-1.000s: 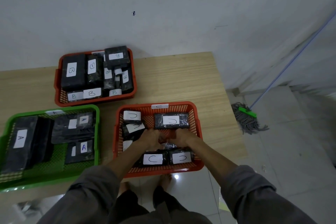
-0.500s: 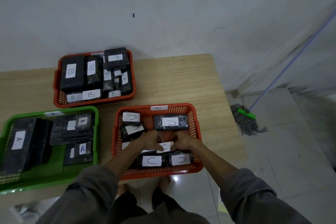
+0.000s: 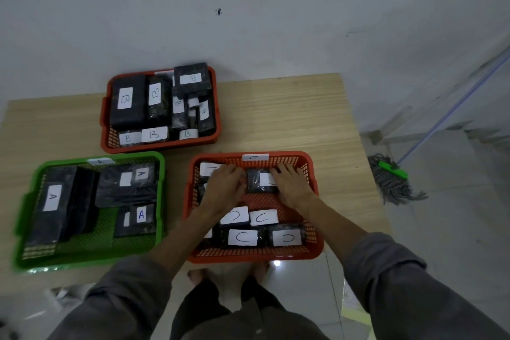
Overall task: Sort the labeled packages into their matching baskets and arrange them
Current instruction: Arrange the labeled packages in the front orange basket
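Presently: black wrapped C package (image 3: 262, 181), far row of orange C basket (image 3: 314, 232) on bench (image 3: 289, 119). Right hand (image 3: 292, 185) flat across its label, fingers spread; left hand (image 3: 225, 188) spread beside. Probably light, film slick; grip short ends.

Wooden table (image 3: 289, 116) (light grain) under two orange baskets (image 3: 106, 119) (image 3: 313, 188) and one green basket (image 3: 161, 174).
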{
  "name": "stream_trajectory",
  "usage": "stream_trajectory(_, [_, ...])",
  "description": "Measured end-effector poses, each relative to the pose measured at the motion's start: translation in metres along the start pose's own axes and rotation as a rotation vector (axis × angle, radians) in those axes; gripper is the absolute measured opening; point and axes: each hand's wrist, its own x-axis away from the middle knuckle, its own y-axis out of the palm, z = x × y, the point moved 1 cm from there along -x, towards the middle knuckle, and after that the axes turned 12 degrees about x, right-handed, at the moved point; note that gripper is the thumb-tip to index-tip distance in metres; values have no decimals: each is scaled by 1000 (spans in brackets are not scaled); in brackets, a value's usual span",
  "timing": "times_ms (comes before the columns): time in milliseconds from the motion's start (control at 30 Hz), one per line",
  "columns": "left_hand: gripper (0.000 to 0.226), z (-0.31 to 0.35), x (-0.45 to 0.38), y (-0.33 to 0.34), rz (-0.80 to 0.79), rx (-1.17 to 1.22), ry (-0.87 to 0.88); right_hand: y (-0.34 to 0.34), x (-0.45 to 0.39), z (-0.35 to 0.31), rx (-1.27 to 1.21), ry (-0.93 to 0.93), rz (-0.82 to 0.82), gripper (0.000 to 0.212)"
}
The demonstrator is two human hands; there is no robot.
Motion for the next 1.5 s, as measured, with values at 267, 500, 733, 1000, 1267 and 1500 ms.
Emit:
stream_trajectory(267, [60,-40,6,-24,29,-310,-45,8,11,0,55,-131,-15,89])
stream_trajectory(500, [58,-42,5,-22,14,-353,-106,9,14,-4,85,-132,19,82])
stream_trajectory(733, [63,-46,6,-24,-10,-335,-155,6,19,-2,111,-111,-72,94])
stream_trajectory(1000, [44,-45,5,-25,-29,-437,-101,0,22,-4,18,68,-43,110])
stream_trajectory(1267, [39,-44,3,-20,-50,-395,-95,-1,33,-26,-145,284,-156,125])
stream_trajectory(1500, [39,-47,4,-18,-65,-383,-76,-2,45,-21,-257,429,-132,80])
